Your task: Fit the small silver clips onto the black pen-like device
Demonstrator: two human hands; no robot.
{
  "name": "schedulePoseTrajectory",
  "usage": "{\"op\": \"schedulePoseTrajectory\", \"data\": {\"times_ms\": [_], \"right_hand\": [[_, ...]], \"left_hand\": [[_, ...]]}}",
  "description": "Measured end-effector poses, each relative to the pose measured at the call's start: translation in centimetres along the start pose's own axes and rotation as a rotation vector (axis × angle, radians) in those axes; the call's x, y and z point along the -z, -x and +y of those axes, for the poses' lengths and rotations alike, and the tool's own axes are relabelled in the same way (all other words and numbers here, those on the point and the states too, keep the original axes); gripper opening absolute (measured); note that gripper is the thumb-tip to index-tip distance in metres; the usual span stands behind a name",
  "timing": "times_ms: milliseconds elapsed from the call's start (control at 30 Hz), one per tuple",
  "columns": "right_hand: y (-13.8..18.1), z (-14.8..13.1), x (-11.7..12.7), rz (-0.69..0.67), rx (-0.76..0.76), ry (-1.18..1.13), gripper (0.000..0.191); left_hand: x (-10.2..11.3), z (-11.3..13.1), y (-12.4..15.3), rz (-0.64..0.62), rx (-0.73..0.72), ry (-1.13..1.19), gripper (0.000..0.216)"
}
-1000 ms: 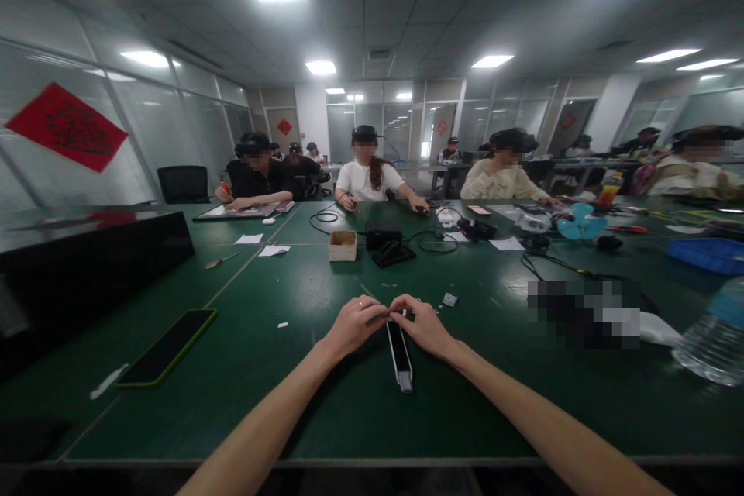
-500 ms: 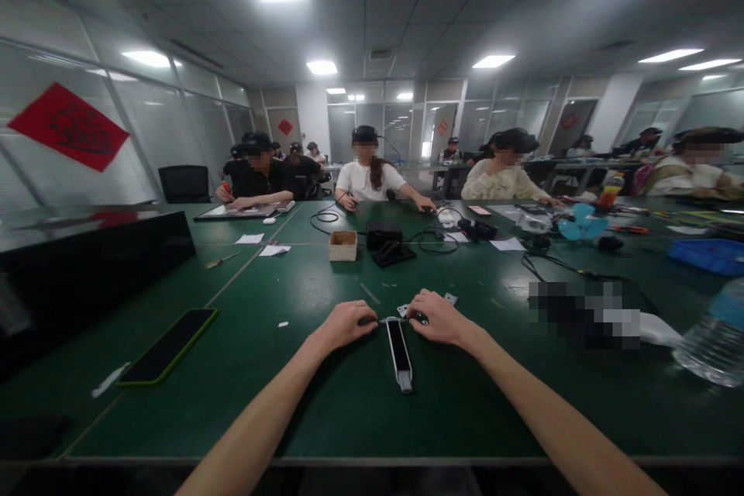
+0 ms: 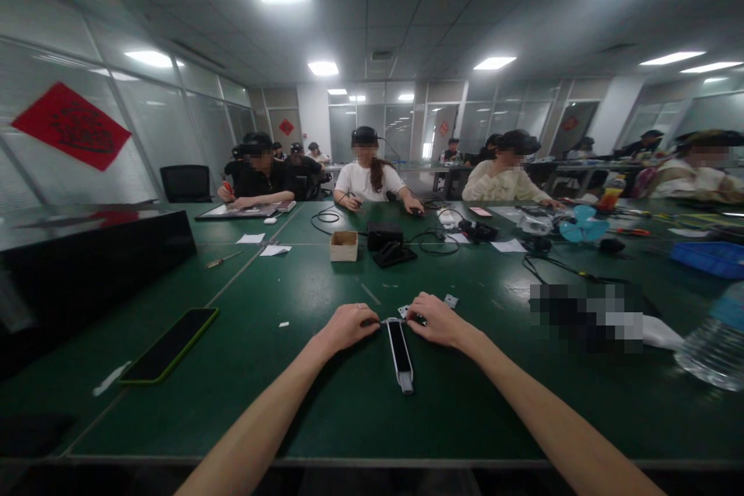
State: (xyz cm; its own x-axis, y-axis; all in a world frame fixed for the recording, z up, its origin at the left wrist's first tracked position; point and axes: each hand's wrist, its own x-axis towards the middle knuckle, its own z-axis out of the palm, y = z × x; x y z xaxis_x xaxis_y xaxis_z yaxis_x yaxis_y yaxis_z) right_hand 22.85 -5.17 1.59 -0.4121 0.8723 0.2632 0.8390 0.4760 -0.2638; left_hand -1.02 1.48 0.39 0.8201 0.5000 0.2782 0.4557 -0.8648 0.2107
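Note:
A narrow device (image 3: 399, 349) with a black face, pale rim and grey end piece lies lengthwise on the green table (image 3: 244, 418). At its far left corner, my left hand (image 3: 349, 325) is closed, fingertips pinched near a small thin part. Opposite it, my right hand (image 3: 435, 319) is closed too, its curled fingers at the far right corner. What either pinch holds is too small to make out. Just behind my right hand lie small metal plates with holes (image 3: 452, 300), partly covered by the fingers.
A phone with a green edge (image 3: 170, 346) lies left, below a screwdriver (image 3: 224, 260). Ahead stand a small open box (image 3: 343, 246) and a black stand (image 3: 392, 252). A water bottle (image 3: 714, 341), blue tray (image 3: 706, 258) and blue fan (image 3: 584, 225) are right. Several people sit opposite.
My hands stay at the device's far end with hardly any shift. Across the table, a person's hand has drawn back slightly to the left.

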Motion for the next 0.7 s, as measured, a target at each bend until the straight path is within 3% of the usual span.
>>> {"op": "schedulePoseTrajectory", "data": {"times_ms": [533, 700], "right_hand": [[-0.1, 0.2, -0.2, 0.023, 0.030, -0.018, 0.017], [-0.1, 1.5, 0.2, 0.094, -0.022, 0.039, 0.021]], "left_hand": [[-0.8, 0.8, -0.1, 0.036, 0.038, -0.016, 0.020], [-0.5, 0.9, -0.2, 0.041, 0.063, -0.011, 0.019]]}}
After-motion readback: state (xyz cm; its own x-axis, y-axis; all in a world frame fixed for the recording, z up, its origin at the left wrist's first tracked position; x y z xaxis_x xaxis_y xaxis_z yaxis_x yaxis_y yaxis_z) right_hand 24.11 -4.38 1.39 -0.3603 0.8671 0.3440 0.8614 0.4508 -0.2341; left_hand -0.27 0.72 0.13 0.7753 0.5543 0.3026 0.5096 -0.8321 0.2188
